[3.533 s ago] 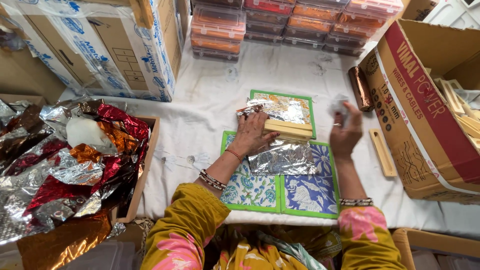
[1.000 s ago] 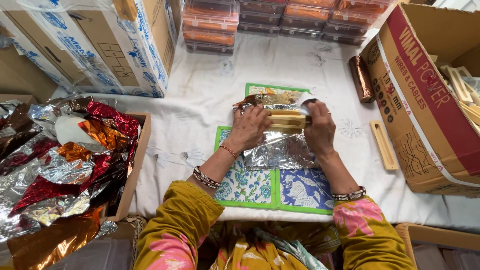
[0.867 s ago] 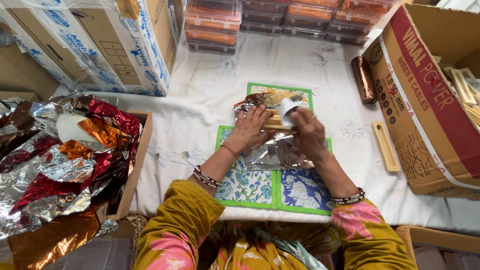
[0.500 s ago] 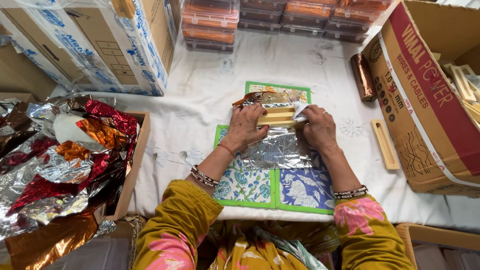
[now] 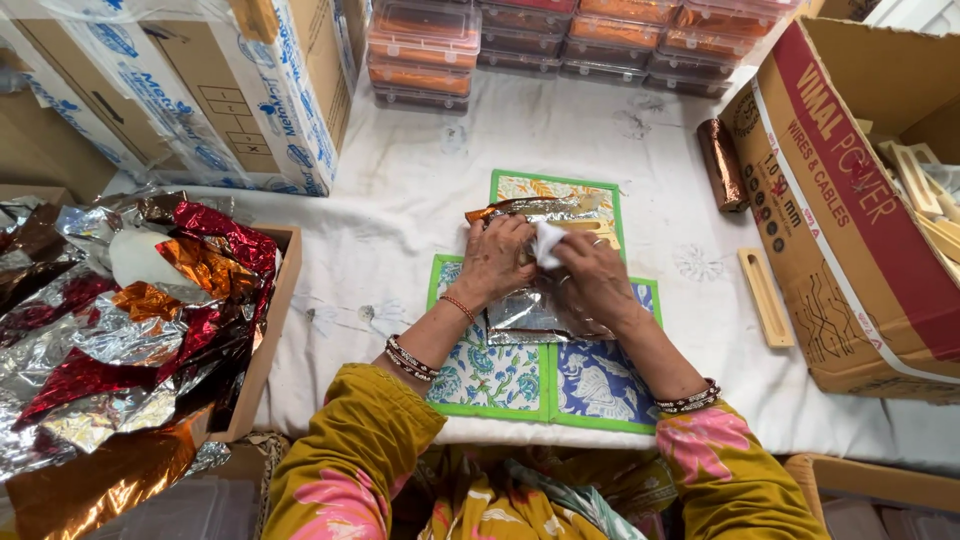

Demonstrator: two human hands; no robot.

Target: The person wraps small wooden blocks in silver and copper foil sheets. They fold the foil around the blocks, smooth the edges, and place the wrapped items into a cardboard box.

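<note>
My left hand presses down on a wooden bar lying on crinkled silver foil. My right hand grips a small white cloth and holds it against the bar's near side. Foil with a copper-coloured edge sticks out beyond my left fingers. All of this rests on green-bordered patterned mats laid over a white sheet. Most of the bar is hidden under my hands.
An open box of crumpled red, silver and orange foil sits at the left. At the right, a large cardboard box holds wooden pieces; a loose wooden piece and a copper foil roll lie beside it. Stacked plastic containers line the far edge.
My right hand came back from the right with the white cloth and now holds it on the bar. My left hand stayed on the bar and foil.
</note>
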